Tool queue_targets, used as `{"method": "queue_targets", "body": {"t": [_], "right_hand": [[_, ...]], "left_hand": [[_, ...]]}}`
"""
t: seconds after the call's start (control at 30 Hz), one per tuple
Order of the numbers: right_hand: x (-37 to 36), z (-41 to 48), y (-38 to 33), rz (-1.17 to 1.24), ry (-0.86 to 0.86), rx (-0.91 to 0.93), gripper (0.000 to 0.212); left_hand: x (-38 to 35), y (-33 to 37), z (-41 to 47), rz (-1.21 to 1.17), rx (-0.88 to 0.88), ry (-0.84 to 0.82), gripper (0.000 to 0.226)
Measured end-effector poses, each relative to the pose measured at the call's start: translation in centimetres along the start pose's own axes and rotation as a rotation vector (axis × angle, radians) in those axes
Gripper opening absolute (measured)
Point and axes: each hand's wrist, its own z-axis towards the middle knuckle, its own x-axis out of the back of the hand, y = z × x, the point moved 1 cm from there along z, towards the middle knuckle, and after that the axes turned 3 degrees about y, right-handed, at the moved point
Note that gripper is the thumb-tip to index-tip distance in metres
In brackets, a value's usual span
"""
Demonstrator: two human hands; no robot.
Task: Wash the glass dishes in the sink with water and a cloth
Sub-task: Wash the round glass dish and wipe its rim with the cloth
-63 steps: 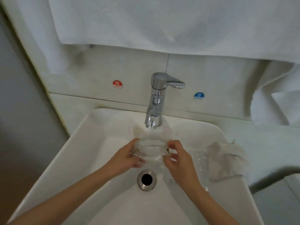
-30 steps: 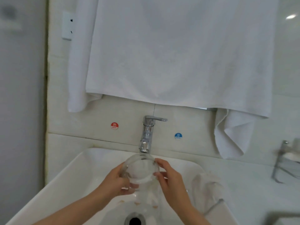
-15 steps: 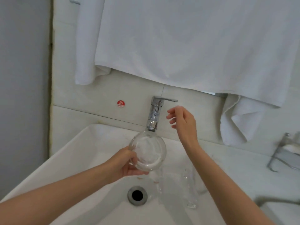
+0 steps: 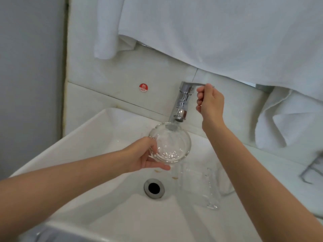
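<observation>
Leaving the glass bowl (image 4: 172,145), the right hand (image 4: 210,102) has gone up to grasp the faucet lever (image 4: 192,84). The left hand (image 4: 141,155) alone grips the bowl under the spout (image 4: 179,115), over the sink (image 4: 97,135); I'd guess the water is about to change.

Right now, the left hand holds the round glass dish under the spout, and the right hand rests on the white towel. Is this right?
Not quite. In the head view the right hand grips the faucet lever, not the white towel, which hangs above it. The rest stands: the left hand holds the round glass dish under the spout.
</observation>
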Motion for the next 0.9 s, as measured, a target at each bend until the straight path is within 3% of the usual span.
{"method": "queue_targets", "body": {"t": [0.23, 0.4, 0.77, 0.9], "right_hand": [[-0.3, 0.7, -0.7, -0.05, -0.01, 0.027, 0.037], [0.0, 0.8, -0.7, -0.052, -0.049, 0.051, 0.037], [1.4, 0.3, -0.3, -0.058, -0.109, 0.088, 0.037], [4.1, -2.0, 3.8, -0.213, -0.094, 0.049, 0.034]], "left_hand": [[0.1, 0.2, -0.2, 0.042, 0.018, -0.007, 0.03], [0.0, 0.0, -0.1, 0.054, 0.031, -0.001, 0.044], [-0.2, -0.8, -0.2, 0.095, 0.093, 0.016, 0.036], [-0.3, -1.1, -0.1, 0.096, 0.113, 0.018, 0.035]]}}
